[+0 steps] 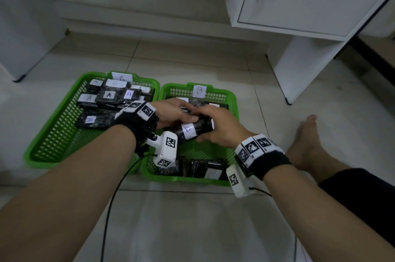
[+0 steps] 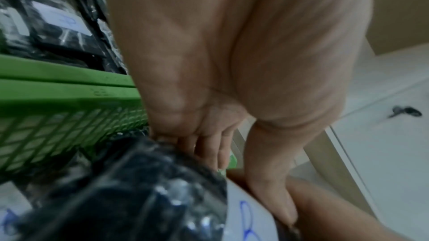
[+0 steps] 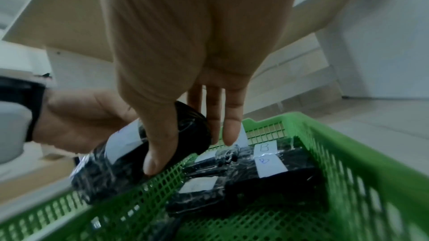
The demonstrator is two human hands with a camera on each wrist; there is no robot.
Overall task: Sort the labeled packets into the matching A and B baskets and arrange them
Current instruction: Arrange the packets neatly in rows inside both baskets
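Two green baskets sit side by side on the floor. Basket A (image 1: 42, 140) on the left holds several black packets labelled A (image 1: 111, 97). Basket B (image 1: 233, 99) on the right holds black packets labelled B (image 3: 264, 160) at its far end and more along its near wall (image 1: 201, 167). Above basket B both hands grip one black wrapped bundle with a white B label (image 1: 196, 128) (image 2: 139, 190) (image 3: 111, 168). My left hand (image 1: 188, 112) curls over its left end. My right hand (image 1: 205, 125) holds its right end, thumb underneath.
A white cabinet (image 1: 299, 5) with a key in its lock stands at the back right. A bare foot (image 1: 303, 140) rests on the tiled floor right of basket B. A black cable (image 1: 111, 208) trails from the left wrist across the floor.
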